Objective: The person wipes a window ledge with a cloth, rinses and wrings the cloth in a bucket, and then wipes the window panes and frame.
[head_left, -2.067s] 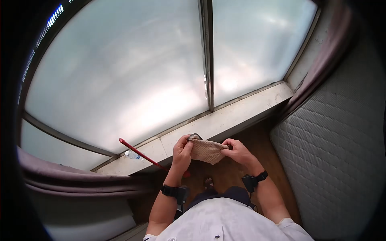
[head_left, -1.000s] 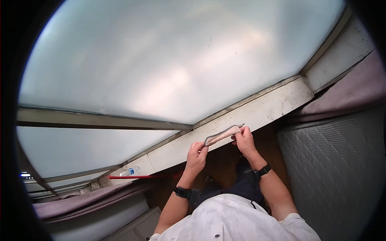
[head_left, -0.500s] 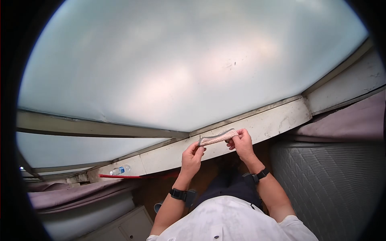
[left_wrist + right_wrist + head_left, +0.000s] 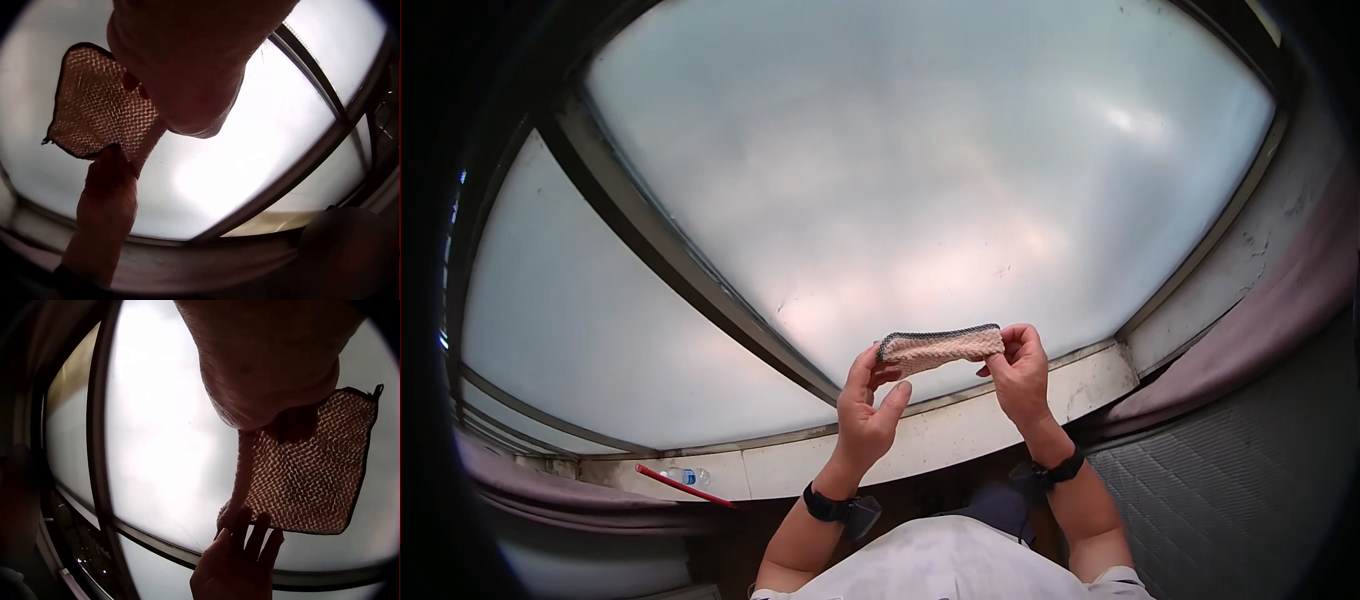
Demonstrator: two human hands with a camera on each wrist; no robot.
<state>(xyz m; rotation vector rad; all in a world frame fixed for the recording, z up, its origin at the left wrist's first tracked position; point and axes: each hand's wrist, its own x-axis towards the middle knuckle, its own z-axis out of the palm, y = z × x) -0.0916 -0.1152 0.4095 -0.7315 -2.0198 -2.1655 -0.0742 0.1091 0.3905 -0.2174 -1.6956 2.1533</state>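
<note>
A pinkish-beige textured cleaning cloth point(image 4: 945, 348) with a dark edging is held up in front of the frosted window. My right hand point(image 4: 1022, 378) pinches its right end between thumb and fingers. At the left end, my left hand point(image 4: 868, 415) supports the cloth with its fingers, the thumb standing apart from it. The right wrist view shows the left hand point(image 4: 234, 565) with nearly straight, spread fingers against the border of the cloth point(image 4: 312, 469). A small loop sticks out from one corner of the cloth point(image 4: 100, 100) in the left wrist view.
Behind the cloth rises a large frosted window point(image 4: 880, 180) with dark frames, above a pale sill point(image 4: 800, 465). A plastic bottle point(image 4: 688, 476) and a red stick point(image 4: 685, 487) are at the left. Mauve curtains point(image 4: 580, 500) hang on both sides; a grey quilted mattress point(image 4: 1190, 500) stands right.
The cloth, spread lower down two seconds ago, is now a narrow band in the head view, raised against the window. My left thumb has come off it. The head view has shifted.
</note>
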